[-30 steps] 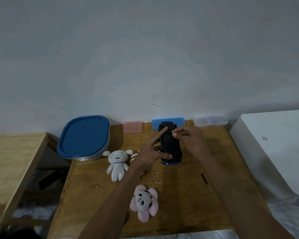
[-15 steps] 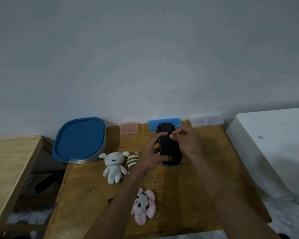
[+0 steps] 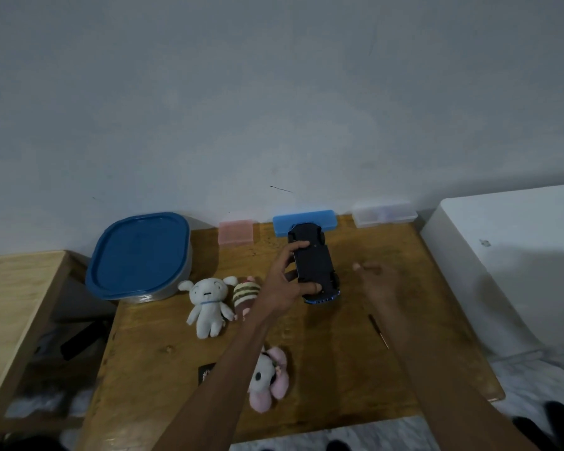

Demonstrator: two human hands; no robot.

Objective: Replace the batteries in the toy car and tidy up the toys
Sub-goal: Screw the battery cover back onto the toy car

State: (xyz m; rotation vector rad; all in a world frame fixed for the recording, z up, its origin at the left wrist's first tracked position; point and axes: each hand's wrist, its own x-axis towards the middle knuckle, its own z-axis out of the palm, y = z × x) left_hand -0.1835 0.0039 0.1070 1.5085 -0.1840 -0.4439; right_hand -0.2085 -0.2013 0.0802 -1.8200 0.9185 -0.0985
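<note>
Toy car (image 3: 314, 266), black underside up with a blue bumper at its near end, lies lengthwise on the wooden table (image 3: 339, 379), toward the back edge and just in front of a blue case (image 3: 326, 218) set against the wall. Left hand (image 3: 282, 283) grips the car from its left side, fingers curled over the far part of the chassis and thumb pressed on the near part. Right hand (image 3: 376, 283), blurred, is off the car to its right; its fingers look loosely bent and nothing is visible in them, though the blur makes the exact pose hard to judge. A thin screwdriver (image 3: 378, 331) lies on the table near the right forearm. Left of the car sit 2 plush toys, a striped one (image 3: 246, 292) and a white one (image 3: 207, 305); a pink-and-white plush (image 3: 269, 379) lies nearer, beside a small dark card (image 3: 206, 372). At the back: pink case (image 3: 235, 232), clear case (image 3: 385, 213), and a blue-lidded container (image 3: 140, 255) on the left corner.
</note>
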